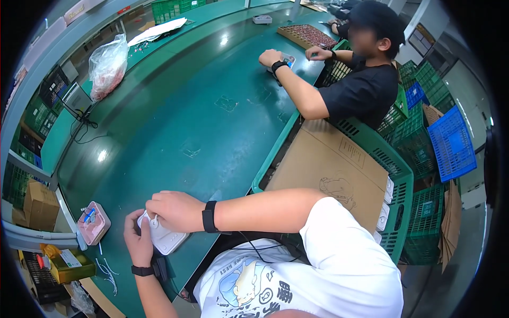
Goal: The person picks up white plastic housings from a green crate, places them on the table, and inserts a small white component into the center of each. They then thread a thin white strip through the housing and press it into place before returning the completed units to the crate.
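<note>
A white plastic housing (170, 243) with rounded corners and small holes lies on the green work surface at the front left. My left hand (139, 245) grips its left side, thumb on top. Across its upper part reaches my right hand (177, 211), fingers bent and pressed together at the far left corner, beside a small white rounded piece (154, 222). Whatever sits between those fingertips is hidden. A pink plastic tray (93, 224) with a blue item in it stands left of my hands. Several thin white strips (109, 276) lie nearer to me.
A co-worker (360, 79) handles a small item on the green table (175, 122) at the far right. To my right, a green crate (405, 196) holds a cardboard sheet (328, 164). A clear bag (108, 66) sits far left; a yellow box (71, 265) stands near left.
</note>
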`<action>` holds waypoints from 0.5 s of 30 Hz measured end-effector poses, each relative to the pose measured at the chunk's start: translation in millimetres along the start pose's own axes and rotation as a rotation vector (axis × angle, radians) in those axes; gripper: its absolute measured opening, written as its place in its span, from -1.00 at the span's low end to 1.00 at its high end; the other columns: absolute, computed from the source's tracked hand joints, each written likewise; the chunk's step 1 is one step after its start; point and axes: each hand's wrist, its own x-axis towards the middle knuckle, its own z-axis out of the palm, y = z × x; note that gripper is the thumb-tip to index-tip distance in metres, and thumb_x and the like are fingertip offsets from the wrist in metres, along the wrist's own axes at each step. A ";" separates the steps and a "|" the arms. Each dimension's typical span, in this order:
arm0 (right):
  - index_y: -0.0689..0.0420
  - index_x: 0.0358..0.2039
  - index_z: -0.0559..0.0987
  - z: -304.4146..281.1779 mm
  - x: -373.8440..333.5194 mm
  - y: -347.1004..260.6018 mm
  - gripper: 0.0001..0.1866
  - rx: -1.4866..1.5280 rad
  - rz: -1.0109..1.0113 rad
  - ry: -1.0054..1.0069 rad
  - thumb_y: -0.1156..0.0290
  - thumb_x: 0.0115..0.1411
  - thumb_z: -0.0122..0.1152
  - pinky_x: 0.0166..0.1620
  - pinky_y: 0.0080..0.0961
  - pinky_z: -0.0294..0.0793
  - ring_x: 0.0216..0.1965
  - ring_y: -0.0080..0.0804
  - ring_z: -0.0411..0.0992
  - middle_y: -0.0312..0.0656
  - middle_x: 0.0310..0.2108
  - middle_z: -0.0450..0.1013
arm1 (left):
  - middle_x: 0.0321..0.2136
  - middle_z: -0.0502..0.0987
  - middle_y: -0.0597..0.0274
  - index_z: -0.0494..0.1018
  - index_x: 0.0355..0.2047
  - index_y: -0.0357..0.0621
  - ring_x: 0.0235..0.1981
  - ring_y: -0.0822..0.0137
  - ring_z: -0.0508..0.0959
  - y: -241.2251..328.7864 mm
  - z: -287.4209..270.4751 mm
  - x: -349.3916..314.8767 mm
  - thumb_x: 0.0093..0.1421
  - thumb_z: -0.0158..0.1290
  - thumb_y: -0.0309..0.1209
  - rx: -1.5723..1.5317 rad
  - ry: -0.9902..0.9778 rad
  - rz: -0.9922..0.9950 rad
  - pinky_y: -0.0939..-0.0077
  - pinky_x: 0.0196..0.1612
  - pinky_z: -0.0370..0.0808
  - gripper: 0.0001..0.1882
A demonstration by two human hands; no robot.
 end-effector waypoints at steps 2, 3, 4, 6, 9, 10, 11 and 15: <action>0.10 -0.22 0.59 0.1 1.5 0.5 -0.82 0.009 -0.005 -0.001 0.59 0.15 0.29 -0.06 -0.08 0.59 -0.13 -0.02 0.59 -0.11 -0.29 0.59 | -0.03 0.65 0.21 0.55 0.09 -0.31 0.00 0.41 0.61 -0.8 0.8 1.3 0.52 0.10 -0.53 -0.004 0.006 0.007 0.46 0.14 0.53 -0.79; 0.11 -0.22 0.59 -2.6 4.4 -1.3 -0.82 0.043 0.039 -0.042 0.59 0.15 0.29 -0.07 -0.08 0.59 -0.14 0.00 0.59 -0.10 -0.28 0.59 | -0.03 0.65 0.21 0.55 0.09 -0.31 0.00 0.41 0.61 -1.8 0.5 1.4 0.52 0.10 -0.53 -0.002 0.006 0.007 0.46 0.14 0.53 -0.79; 0.12 -0.22 0.59 -6.0 7.5 -3.4 -0.82 0.077 0.082 -0.083 0.59 0.15 0.29 -0.08 -0.08 0.59 -0.15 0.02 0.59 -0.09 -0.28 0.59 | -0.02 0.65 0.20 0.54 0.10 -0.31 0.01 0.40 0.61 -3.2 -0.4 1.1 0.52 0.10 -0.53 0.005 0.003 0.007 0.46 0.14 0.53 -0.78; 0.14 -0.22 0.59 -11.6 10.1 -2.3 -0.82 0.112 0.124 -0.123 0.60 0.15 0.29 -0.09 -0.07 0.60 -0.15 0.03 0.59 -0.08 -0.28 0.59 | 0.00 0.64 0.18 0.53 0.12 -0.31 0.03 0.37 0.61 -4.8 -1.9 0.7 0.52 0.11 -0.51 0.018 -0.004 0.008 0.44 0.14 0.53 -0.77; 0.17 -0.21 0.59 -20.8 7.2 0.6 -0.81 0.136 0.096 -0.182 0.59 0.15 0.29 -0.13 -0.05 0.59 -0.17 0.07 0.59 -0.06 -0.29 0.59 | -0.02 0.65 0.20 0.54 0.11 -0.32 0.01 0.39 0.61 -1.4 -0.2 0.7 0.51 0.09 -0.54 0.033 0.005 0.009 0.45 0.15 0.53 -0.78; 0.17 -0.21 0.59 -20.9 7.5 -0.5 -0.81 0.136 0.097 -0.183 0.59 0.15 0.29 -0.13 -0.05 0.59 -0.17 0.07 0.59 -0.06 -0.29 0.59 | -0.03 0.65 0.21 0.55 0.10 -0.32 0.01 0.39 0.61 -0.2 0.2 0.6 0.51 0.08 -0.55 0.040 0.011 0.008 0.46 0.15 0.53 -0.78; 0.15 -0.23 0.59 -20.6 8.2 -2.5 -0.83 0.163 0.122 -0.196 0.61 0.15 0.29 -0.12 -0.05 0.58 -0.15 0.07 0.59 -0.05 -0.27 0.60 | -0.03 0.65 0.21 0.55 0.10 -0.32 0.01 0.39 0.61 1.1 -0.1 0.1 0.51 0.08 -0.55 0.039 0.011 0.007 0.46 0.15 0.53 -0.78; 0.12 -0.28 0.59 -11.4 7.8 -1.0 -0.84 0.201 0.166 -0.193 0.63 0.13 0.28 -0.10 -0.05 0.56 -0.13 0.08 0.59 -0.03 -0.25 0.60 | -0.03 0.65 0.21 0.55 0.10 -0.31 0.01 0.39 0.60 3.6 0.2 -1.1 0.51 0.09 -0.54 0.015 0.004 -0.006 0.45 0.15 0.53 -0.78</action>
